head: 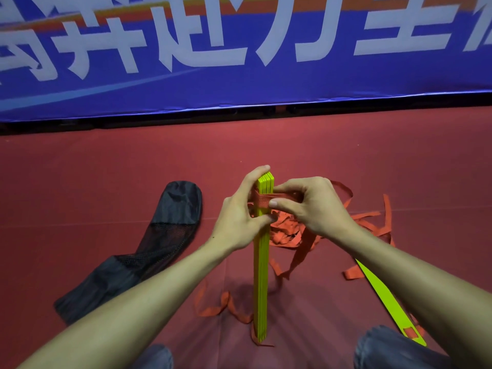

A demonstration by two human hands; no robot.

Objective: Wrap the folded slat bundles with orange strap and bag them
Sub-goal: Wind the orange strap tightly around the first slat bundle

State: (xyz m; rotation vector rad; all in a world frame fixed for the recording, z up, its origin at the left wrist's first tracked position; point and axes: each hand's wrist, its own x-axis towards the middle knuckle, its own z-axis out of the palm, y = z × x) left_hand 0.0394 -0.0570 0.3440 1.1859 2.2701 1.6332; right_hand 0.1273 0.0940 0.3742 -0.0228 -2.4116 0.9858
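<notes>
Bag of black fabric and mesh (pixel 149 243) lying on red floor (pixel 106 161) left of upright bundle of flat neon-yellow slats (pixel 261 275). Left hand (pixel 239 217) gripping bundle near top. Orange woven strap (pixel 261 199) crossing bundle there; right hand (pixel 311 206) pinching strap. Single yellow slat (pixel 383 294) lying right of bundle.

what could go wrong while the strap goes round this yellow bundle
The slat bundle stands on end, held only near its top by the left hand, so its foot could slide out. The orange strap pinched by the right hand trails into a loose tangle on the floor and may snag when pulled.
</notes>
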